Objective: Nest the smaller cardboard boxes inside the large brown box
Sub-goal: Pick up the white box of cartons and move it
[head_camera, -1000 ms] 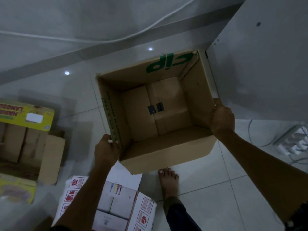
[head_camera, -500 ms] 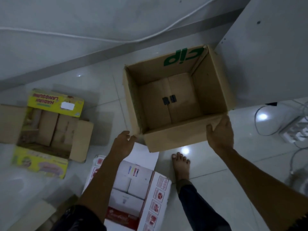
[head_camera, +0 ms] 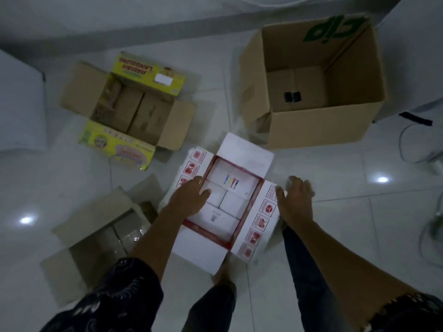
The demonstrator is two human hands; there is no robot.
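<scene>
While upside down, green "cip" lettering (head_camera: 332,28) inside large brown box (head_camera: 318,125).

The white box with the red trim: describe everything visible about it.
The white box with the red trim looks like printed cardboard and sits upright on the pale tiled floor, just in front of the large brown box. Its four flaps are spread open; the side flaps carry red handling symbols. Inside lie white panels, one with small coloured marks. The left hand rests on its left rim, thumb inside; the right hand touches the right flap's outer edge.
</scene>
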